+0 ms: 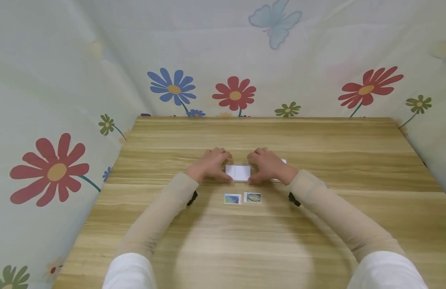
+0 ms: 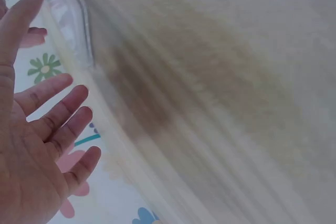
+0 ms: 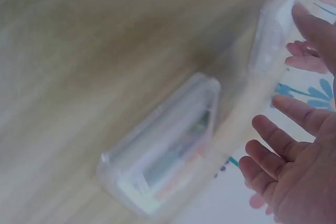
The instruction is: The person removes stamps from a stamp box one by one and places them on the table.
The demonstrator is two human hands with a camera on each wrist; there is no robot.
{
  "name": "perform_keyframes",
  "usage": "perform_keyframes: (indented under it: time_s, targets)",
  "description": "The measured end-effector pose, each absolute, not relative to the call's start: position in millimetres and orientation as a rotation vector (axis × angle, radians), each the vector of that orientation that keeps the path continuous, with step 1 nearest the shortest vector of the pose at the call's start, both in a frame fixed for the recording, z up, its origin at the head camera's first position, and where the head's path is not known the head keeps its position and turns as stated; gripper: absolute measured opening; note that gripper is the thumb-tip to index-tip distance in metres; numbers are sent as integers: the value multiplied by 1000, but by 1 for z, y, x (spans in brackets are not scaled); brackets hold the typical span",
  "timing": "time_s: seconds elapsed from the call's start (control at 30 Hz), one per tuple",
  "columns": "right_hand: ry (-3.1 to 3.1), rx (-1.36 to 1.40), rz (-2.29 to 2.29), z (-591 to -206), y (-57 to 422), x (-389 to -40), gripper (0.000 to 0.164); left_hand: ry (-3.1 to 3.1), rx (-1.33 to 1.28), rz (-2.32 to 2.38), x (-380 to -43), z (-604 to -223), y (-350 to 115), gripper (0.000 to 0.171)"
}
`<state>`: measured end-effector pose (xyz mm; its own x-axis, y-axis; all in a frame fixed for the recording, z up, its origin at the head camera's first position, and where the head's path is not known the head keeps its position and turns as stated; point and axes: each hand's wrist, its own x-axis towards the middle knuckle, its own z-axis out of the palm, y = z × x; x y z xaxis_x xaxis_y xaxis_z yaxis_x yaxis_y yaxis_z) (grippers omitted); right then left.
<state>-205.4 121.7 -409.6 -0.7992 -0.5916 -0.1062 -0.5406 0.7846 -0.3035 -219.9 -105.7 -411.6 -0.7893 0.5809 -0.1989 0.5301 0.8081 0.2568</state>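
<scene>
A small clear plastic case [image 1: 238, 173] with white inside lies flat on the wooden table between the two hands. My left hand [image 1: 212, 163] is at its left end, thumb tip right at the near corner; in the left wrist view the fingers [image 2: 71, 121] are spread and loosely bent with nothing between them. At the right end is my right hand [image 1: 268, 165], thumb close to the near corner, its fingers [image 3: 270, 153] likewise apart and relaxed in the right wrist view. Two small picture cards, one blue [image 1: 232, 199] and one greenish [image 1: 252, 198], lie side by side nearer the body.
A second clear case [image 3: 163, 145], with coloured pictures inside, lies beside the right hand and is mostly hidden by it in the head view. The wooden table [image 1: 244, 249] meets a flower-printed cloth [image 1: 299, 60] at the back and sides.
</scene>
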Motion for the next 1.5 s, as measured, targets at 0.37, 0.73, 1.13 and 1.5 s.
perform_keyframes:
  time_s: [0.37, 0.73, 1.13, 1.5]
  targets:
    - [2899, -650, -360, -388, 157, -197, 70, 2742, 948, 299, -240, -396, -79, 67]
    - [2923, -324, -394, -398, 185, -181, 79, 2671, 1102, 207, -259, -389, -33, 56]
    - [2976, 7, -496, -406, 179, -164, 66, 2580, 1219, 134, -259, -382, 20, 47]
    - [2993, 54, -422, -420, 174, -160, 66, 2569, 1172, 66, -256, -403, 40, 40]
